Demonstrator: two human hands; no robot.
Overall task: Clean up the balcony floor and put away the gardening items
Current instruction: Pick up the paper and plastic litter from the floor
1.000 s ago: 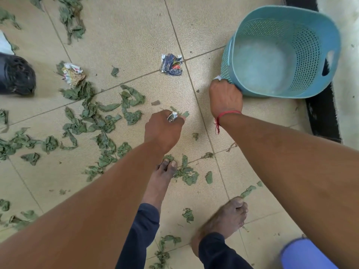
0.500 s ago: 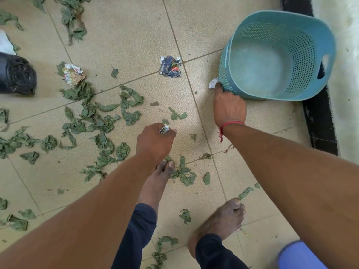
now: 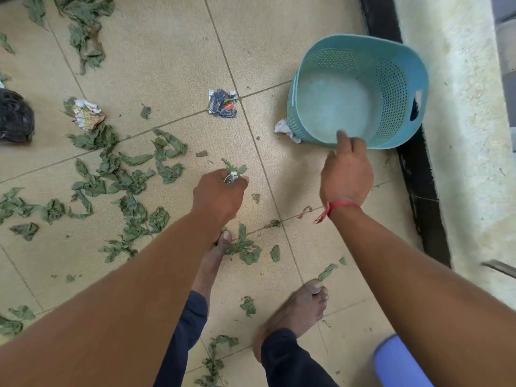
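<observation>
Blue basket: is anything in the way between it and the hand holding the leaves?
Nothing visible blocks it. Only bare floor lies between the left hand, pinching leaves, and the basket. A white paper scrap lies by the basket's base, and the right hand is at its near rim.

A beige tiled floor with thin grout lines carries wilted green leaves, scattered thickest on its left half and thinner toward the near edge, where two bare feet stand among them. Two crumpled wrappers lie apart on it: a white-and-yellow paper one touching the leaves and a blue-and-red one on a grout line. A turquoise perforated plastic basket sits at the right beside a black floor strip, a crumpled white scrap against its left base; a round black object is at the far left edge.
</observation>
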